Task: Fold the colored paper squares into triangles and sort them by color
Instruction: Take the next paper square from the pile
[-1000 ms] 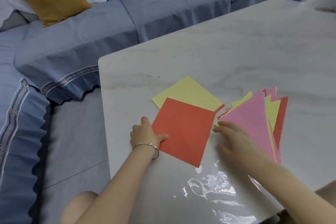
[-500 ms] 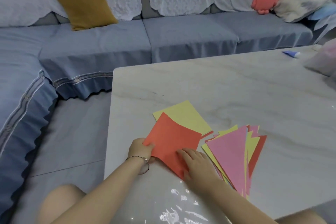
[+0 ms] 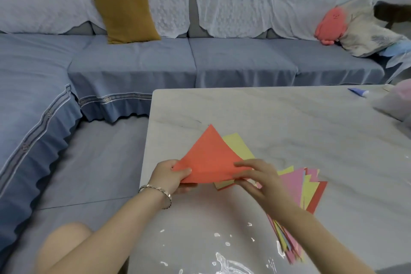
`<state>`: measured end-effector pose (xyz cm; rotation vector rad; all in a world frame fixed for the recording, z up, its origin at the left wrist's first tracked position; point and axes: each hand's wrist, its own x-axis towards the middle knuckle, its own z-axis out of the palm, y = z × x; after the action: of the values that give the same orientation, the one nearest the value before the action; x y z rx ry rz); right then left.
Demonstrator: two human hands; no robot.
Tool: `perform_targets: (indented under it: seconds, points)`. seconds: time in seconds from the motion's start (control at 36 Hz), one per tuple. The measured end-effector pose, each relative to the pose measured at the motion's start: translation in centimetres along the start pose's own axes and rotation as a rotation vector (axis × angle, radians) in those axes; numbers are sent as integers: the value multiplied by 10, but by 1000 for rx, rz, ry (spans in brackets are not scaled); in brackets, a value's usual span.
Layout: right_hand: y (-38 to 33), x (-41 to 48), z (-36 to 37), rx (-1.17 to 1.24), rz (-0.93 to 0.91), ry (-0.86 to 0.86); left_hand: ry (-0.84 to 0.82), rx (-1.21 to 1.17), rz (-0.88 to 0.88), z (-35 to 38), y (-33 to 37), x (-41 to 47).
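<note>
Head view: a person sits at a pale marble-patterned table (image 3: 289, 122) and holds a red paper (image 3: 209, 160) with both hands over its near left part. The paper shows as a triangle, its point turned away from the person and its long edge running between the hands. The left hand (image 3: 172, 177) has its grip clamped on the left corner, thumb on top and fingers beneath. A beaded bracelet (image 3: 160, 191) sits on that wrist. The right hand (image 3: 258, 179) has its grip closed on the right corner, with fingers lying across the top face. Whether the long edge touches the table cannot be told.

Behind the red paper a yellow sheet (image 3: 239, 147) lies flat on the table, partly covered by it. Just right of the right hand lies a fanned pile of folded triangles (image 3: 298, 187) in pink, yellow and red, overlapping one another. A clear plastic sheet (image 3: 222, 258) glints on the table's near edge.

At the far right corner lies a blue tube (image 3: 358, 92). Beyond the table stands a blue sofa (image 3: 233, 55) with a mustard cushion (image 3: 124, 15) and a red plush toy (image 3: 332, 23).
</note>
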<state>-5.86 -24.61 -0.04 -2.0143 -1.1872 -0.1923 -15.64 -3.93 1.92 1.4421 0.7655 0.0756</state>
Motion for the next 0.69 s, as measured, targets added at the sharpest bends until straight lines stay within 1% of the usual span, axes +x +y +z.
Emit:
perform_targets:
  seconds: [0.06, 0.11, 0.17, 0.25, 0.31, 0.42, 0.56, 0.61, 0.69]
  points:
    - [-7, 15, -10, 44, 60, -51, -13, 44, 59, -2, 1, -2]
    - [-16, 29, -20, 64, 162, -146, -42, 63, 96, -3, 1, -5]
    - [-19, 40, -29, 128, 290, -248, -84, 54, 98, -4, 0, -7]
    - [-11, 49, -31, 237, 408, -301, -132, -19, 56, -5, -6, -4]
    - [-5, 49, -24, 273, 446, -298, -159, -24, -3, -6, -11, 2]
    - [7, 29, 11, 452, 511, -242, -183, 166, -84, -8, -33, 22]
    - [11, 6, 42, 455, 538, -391, -230, 516, -84, 2, -56, 42]
    - [11, 1, 48, 454, 533, -417, -213, 567, -62, 10, -58, 50]
    - [12, -3, 51, 471, 542, -422, -139, 559, -13, 26, -54, 65]
